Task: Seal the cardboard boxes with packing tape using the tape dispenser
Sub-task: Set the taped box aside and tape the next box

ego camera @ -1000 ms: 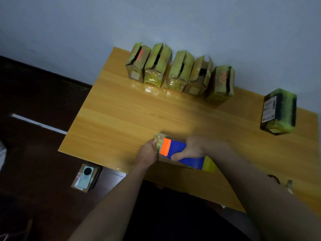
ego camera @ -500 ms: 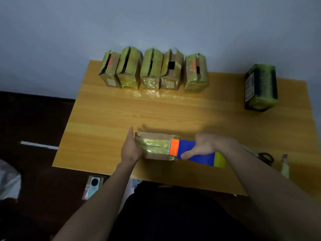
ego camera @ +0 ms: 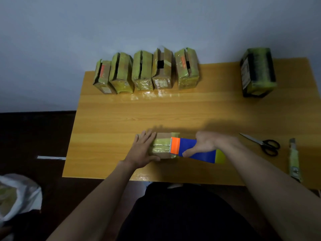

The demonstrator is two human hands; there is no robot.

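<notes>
A small cardboard box [ego camera: 163,135] lies near the table's front edge, a strip of yellowish tape [ego camera: 161,145] across its top. My left hand [ego camera: 143,147] presses flat on the box's left end, fingers straight. My right hand [ego camera: 206,143] grips the tape dispenser [ego camera: 194,150], blue with an orange head and yellow rear; its orange head sits on the box's right part. A row of several taped boxes [ego camera: 146,72] with open slits stands along the back edge. One darker box [ego camera: 258,72] stands alone at the back right.
The wooden table [ego camera: 173,112] meets a pale wall at the back. Scissors [ego camera: 264,144] and a utility knife [ego camera: 294,160] lie at the right. A white bag [ego camera: 17,195] sits on the dark floor at lower left.
The dispenser has slid right along the box top, leaving tape behind it. My left hand has flattened onto the box's left end. The camera view has turned to face the table squarely.
</notes>
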